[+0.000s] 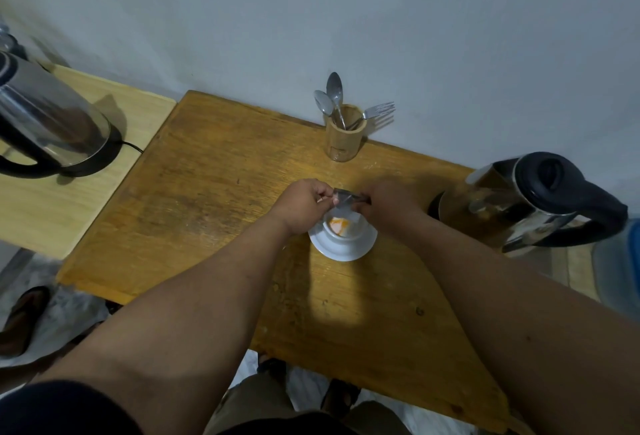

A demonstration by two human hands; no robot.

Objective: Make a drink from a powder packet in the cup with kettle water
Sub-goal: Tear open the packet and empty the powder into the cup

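Packet (344, 199) apparently pinched between 2 hands' fingertips (329, 199).

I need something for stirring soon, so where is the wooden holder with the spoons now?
In the head view, the wooden holder stands at the far edge of the brown table, by the wall, straight beyond the cup and both hands.

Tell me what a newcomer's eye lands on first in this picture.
First, the left hand and right hand pinching a small packet over the white cup, which holds orange powder and stands on a saucer mid-table. Next, the shiny kettle at the right edge, and the wooden holder of spoons and a fork by the wall.
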